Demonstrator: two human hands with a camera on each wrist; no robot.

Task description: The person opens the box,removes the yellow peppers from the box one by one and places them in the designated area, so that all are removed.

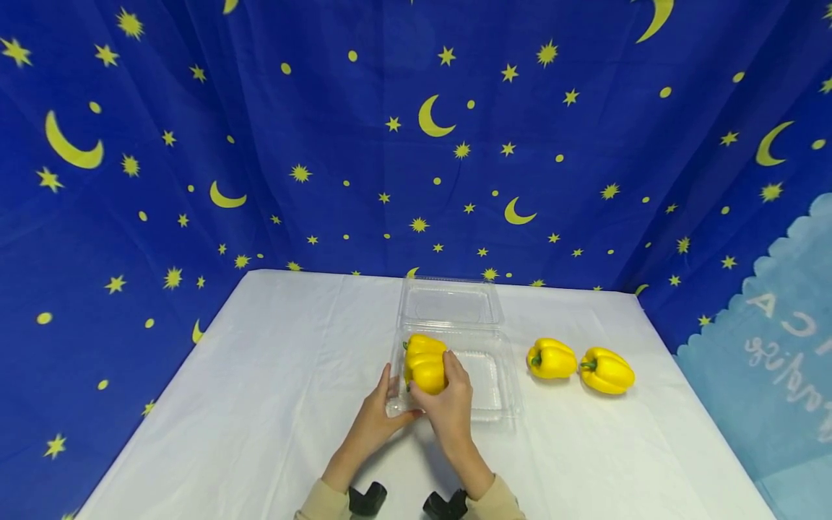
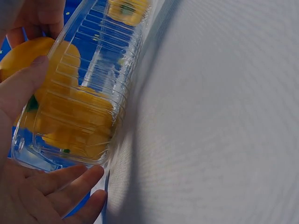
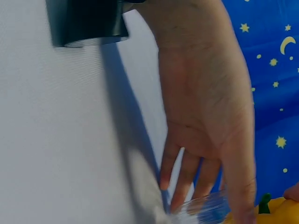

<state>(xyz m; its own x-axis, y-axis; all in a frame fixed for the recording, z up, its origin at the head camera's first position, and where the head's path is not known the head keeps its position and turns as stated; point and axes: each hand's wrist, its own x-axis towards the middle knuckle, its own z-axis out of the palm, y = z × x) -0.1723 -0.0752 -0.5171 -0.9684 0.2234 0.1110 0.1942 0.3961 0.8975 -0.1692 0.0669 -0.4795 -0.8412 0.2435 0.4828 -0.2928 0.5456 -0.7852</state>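
Observation:
A clear plastic clamshell container (image 1: 484, 419) lies with its lid (image 1: 448, 303) folded back. Yellow bell peppers sit at its left side, one toward the back (image 1: 424, 344) and another at the front (image 1: 429, 377). My right hand (image 1: 453, 408) holds the front pepper between thumb and fingers. At the container's front left corner, my left hand (image 1: 373, 420) is spread, fingers along the outer wall and thumb pointing toward the peppers. In the left wrist view, a pepper (image 2: 86, 123) shows through the ribbed wall. The right wrist view catches only part of a pepper (image 3: 285, 212).
Two more yellow peppers, one nearer (image 1: 552, 359) and one farther right (image 1: 607, 370), lie on the white tablecloth (image 1: 286, 375) to the right of the container. A blue curtain (image 1: 364, 144) with moons and stars stands behind the table and at its sides.

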